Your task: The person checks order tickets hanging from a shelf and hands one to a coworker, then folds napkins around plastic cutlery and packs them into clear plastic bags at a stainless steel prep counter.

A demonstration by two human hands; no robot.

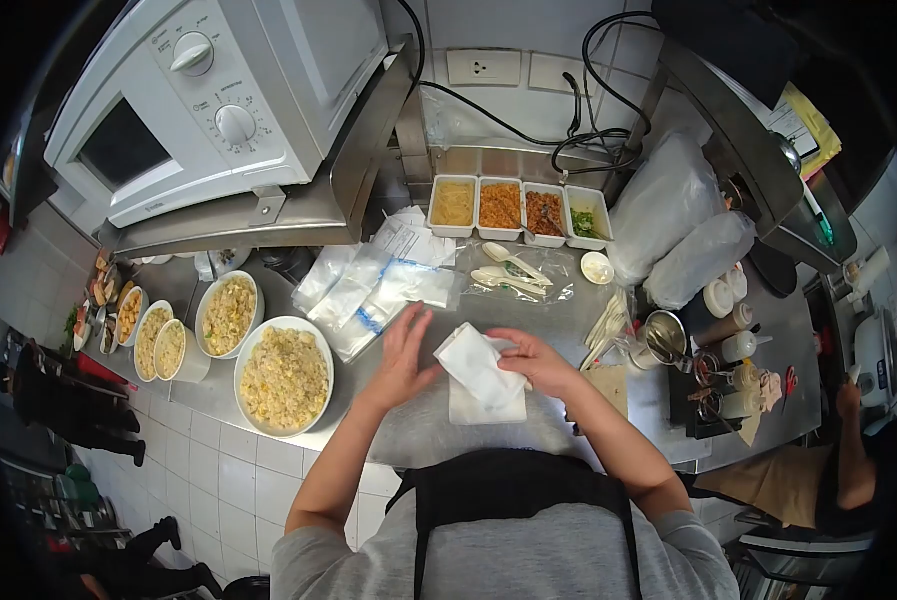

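Note:
In the middle of the steel counter, my right hand (534, 362) grips a folded white paper napkin (471, 358) by its right side. Beneath it on the metal lies another flat white square (486, 405), perhaps more napkins. My left hand (406, 352) is held just left of the napkin, fingers apart and nothing in it. Clear plastic bags (363, 290) with blue printing lie beyond my left hand. Wrapped plastic spoons (513, 268) rest on clear film farther back.
Bowls of fried rice (284, 375) stand on the left, near a microwave (218, 110) on a shelf. Four-part topping trays (502, 206) line the back wall. Bottles (738, 346) and a metal cup (660, 338) are on the right. Other people (853, 465) stand on both sides.

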